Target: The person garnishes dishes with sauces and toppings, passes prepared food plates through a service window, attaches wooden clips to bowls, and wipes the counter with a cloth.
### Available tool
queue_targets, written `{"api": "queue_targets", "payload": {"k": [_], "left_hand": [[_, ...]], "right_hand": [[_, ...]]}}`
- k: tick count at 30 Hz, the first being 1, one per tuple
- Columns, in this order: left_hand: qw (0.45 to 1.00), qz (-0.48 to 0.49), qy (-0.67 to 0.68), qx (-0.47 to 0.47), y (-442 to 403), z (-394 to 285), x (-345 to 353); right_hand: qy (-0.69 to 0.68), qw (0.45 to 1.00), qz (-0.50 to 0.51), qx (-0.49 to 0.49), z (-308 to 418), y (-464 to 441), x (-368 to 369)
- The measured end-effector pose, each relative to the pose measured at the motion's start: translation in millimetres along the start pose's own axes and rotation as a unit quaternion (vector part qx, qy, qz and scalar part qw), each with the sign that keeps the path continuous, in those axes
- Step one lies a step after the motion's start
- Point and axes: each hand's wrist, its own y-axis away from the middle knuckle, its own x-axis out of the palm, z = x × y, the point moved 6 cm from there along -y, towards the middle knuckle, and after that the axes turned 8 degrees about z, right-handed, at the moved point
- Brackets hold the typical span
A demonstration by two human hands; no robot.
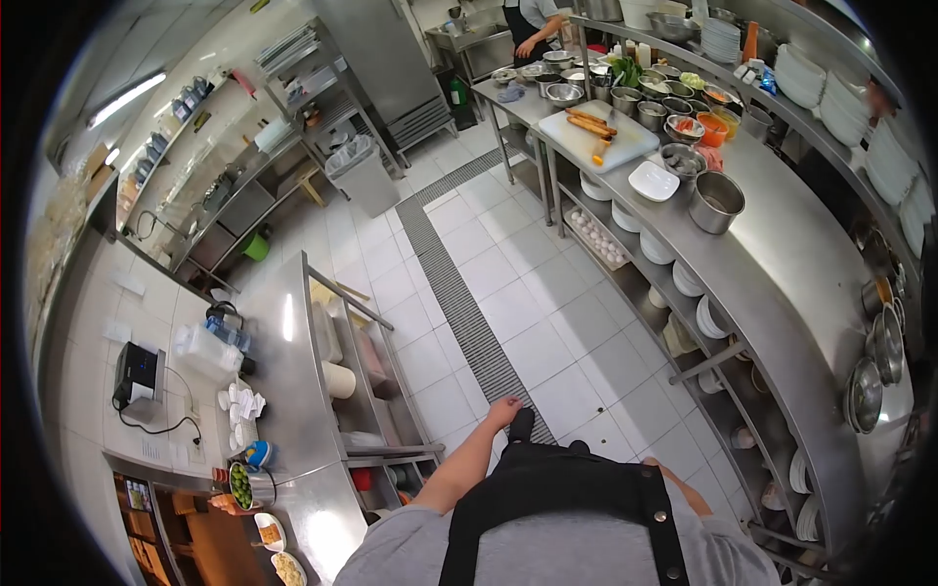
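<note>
My left hand hangs low in front of the black apron, above the floor drain grate and beside my dark shoe. Its fingers are loosely curled, and I see no object in them. Only part of my right forearm shows at the apron's right edge; the hand itself is hidden. To my right along the steel counter stand a deep steel pot, a white square dish and a white cutting board. Several long browned pieces of food lie on that board.
A floor drain runs down the tiled aisle. At left stands another steel counter with a container of green fruit. A lined bin is farther back. A co-worker is beyond the ingredient bowls. Plates fill the right shelves.
</note>
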Motion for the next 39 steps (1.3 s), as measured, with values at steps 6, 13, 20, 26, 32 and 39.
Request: {"api": "queue_targets", "payload": {"k": [6,13,20,26,32,39], "left_hand": [[0.997,0.009,-0.052,-0.051,28.9,70.0,4.9],[0.963,0.048,0.01,-0.267,148.4,216.2,18.5],[0.92,0.058,-0.001,-0.388,185.9,256.3,70.0],[0.983,0.083,0.005,-0.161,136.6,196.7,78.3],[0.976,-0.008,0.034,-0.213,96.0,140.7,40.4],[0.976,-0.038,0.026,-0.214,95.2,150.1,37.6]], "right_hand": [[-0.152,0.988,-0.033,0.013,2.0,-7.6,-44.3],[-0.119,0.976,-0.174,0.055,-39.8,-9.5,-42.5],[0.0,0.999,-0.045,0.014,-83.8,-31.3,20.9],[0.036,0.999,0.015,0.038,-61.8,-14.2,-1.9],[-0.073,0.992,-0.104,-0.009,-26.2,-15.0,-38.9],[0.062,0.997,0.048,-0.021,1.7,20.7,-49.9]]}}
